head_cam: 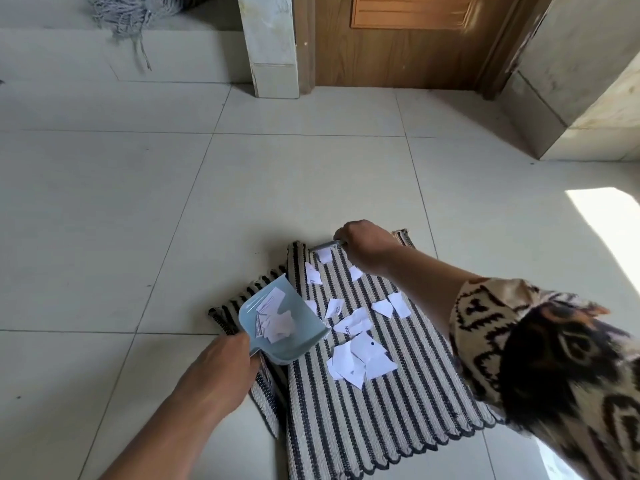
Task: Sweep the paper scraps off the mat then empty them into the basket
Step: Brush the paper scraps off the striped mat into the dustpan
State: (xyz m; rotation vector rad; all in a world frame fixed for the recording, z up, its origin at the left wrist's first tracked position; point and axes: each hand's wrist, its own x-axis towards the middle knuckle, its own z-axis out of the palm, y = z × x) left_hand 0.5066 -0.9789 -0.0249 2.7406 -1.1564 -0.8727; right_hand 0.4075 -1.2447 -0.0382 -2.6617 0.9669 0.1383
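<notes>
Our left hand (225, 358) grips the handle of the blue dustpan (306, 320), whose lip sits at the nine o'clock edge of the striped mat (363, 410). Our right hand (367, 242) is curled round a small brush (323, 245) at the mat's twelve o'clock end. We should drag short, low strokes toward seven o'clock, herding the paper scraps (360, 358) strewn mid-mat into the pan while keeping its lip pressed flat; no basket shows.

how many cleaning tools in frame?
3. A blue dustpan in the left hand at the mat's left edge. A grey brush, mostly hidden, in the right hand at the mat's far end. A grey mop head at the view's upper left.
</notes>
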